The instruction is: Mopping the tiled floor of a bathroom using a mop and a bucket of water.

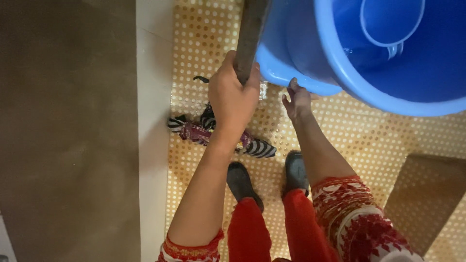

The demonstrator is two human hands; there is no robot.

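Grip check from my feed: left hand (232,99) closed around grey pole (250,34). Right hand (297,101) fingers hooked under blue bucket (340,73) base, bucket tilted. Striped cloth (221,136) on dotted floor (369,140) beneath.

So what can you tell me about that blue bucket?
The bucket is light blue and looks like smooth plastic, with a thick rolled rim. It is tilted and cut off by the frame's top and right edges. A little water shows inside, with a round blue mug. The right hand touches its lower rim from beneath. The left hand grips a dark pole that crosses just left of it.
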